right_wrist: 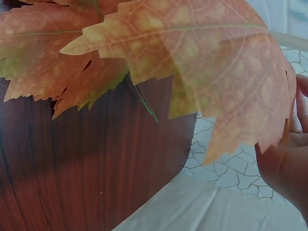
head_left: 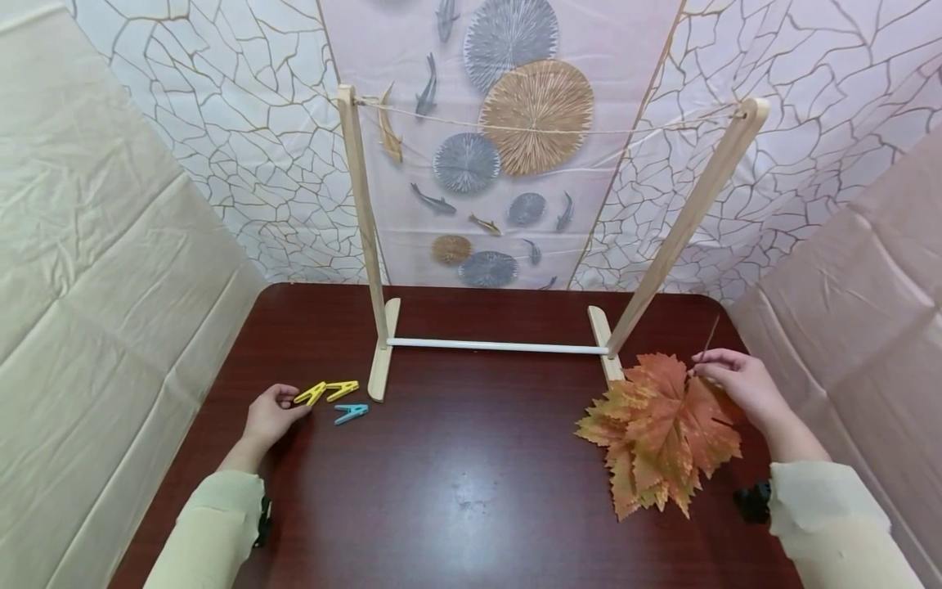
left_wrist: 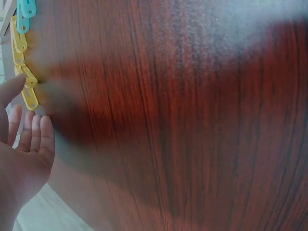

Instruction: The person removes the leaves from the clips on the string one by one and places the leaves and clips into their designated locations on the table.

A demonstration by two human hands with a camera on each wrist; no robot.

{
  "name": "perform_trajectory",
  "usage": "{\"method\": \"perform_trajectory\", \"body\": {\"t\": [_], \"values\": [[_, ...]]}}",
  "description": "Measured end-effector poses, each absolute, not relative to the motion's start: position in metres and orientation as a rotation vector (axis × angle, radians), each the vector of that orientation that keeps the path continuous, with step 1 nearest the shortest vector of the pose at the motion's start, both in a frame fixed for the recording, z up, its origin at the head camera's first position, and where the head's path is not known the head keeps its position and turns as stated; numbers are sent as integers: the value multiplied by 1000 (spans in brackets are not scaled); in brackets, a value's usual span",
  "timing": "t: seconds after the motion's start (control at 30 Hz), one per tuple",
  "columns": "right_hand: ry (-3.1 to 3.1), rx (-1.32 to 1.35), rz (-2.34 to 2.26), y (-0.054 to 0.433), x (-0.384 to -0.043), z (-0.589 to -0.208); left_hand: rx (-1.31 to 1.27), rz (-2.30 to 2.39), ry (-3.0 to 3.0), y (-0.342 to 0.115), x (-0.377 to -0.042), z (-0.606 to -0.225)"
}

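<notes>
My left hand (head_left: 271, 415) is at the table's left, its thumb touching or almost touching the nearest yellow clothespin (head_left: 311, 393). In the left wrist view the fingers of that hand (left_wrist: 29, 154) are spread apart from the thumb and not closed round the clothespin. A second yellow clothespin (head_left: 343, 390) and a blue clothespin (head_left: 352, 413) lie just beyond. On the right, my right hand (head_left: 739, 384) pinches the thin stem of an orange artificial maple leaf (right_wrist: 226, 62). That leaf is raised partly over other maple leaves (head_left: 640, 450); the fingertips are partly hidden in the right wrist view.
A wooden stand (head_left: 368, 221) with two uprights is at the back of the table (head_left: 456, 458). A thin string (head_left: 545, 131) runs between its tops, and a white rod (head_left: 500, 346) joins the feet. Fabric walls (head_left: 103, 270) surround the table.
</notes>
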State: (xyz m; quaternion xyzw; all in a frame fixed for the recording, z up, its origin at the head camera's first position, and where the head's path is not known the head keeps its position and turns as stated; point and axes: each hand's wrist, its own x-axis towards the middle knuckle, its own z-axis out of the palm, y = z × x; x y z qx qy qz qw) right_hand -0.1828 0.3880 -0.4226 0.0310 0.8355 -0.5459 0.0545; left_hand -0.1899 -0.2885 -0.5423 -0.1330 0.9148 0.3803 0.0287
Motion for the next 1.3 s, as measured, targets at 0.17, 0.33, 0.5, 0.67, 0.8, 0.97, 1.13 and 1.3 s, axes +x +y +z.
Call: {"method": "perform_trajectory", "body": {"t": [0.17, 0.33, 0.5, 0.67, 0.8, 0.97, 1.13, 1.3], "values": [[2506, 90, -1714, 390, -182, -428, -421, 1300, 2793, -289, -194, -536], [2517, 79, -1706, 392, -181, -433, -415, 1545, 2694, -285, -201, -521], [2537, 97, -1624, 392, -181, -441, -390, 1768, 2586, -274, -206, -505], [2603, 165, -1441, 393, -180, -452, -322, 1933, 2475, -262, -208, -492], [2636, 202, -1327, 399, -178, -463, -252, 1970, 2415, -252, -209, -483], [2555, 184, -1493, 424, -180, -488, -174, 1980, 2382, -238, -210, -475], [2511, 200, -1604, 442, -182, -507, -131, 1972, 2358, -231, -210, -472], [2513, 185, -1564, 428, -176, -488, -110, 1963, 2342, -228, -211, -472]]}}
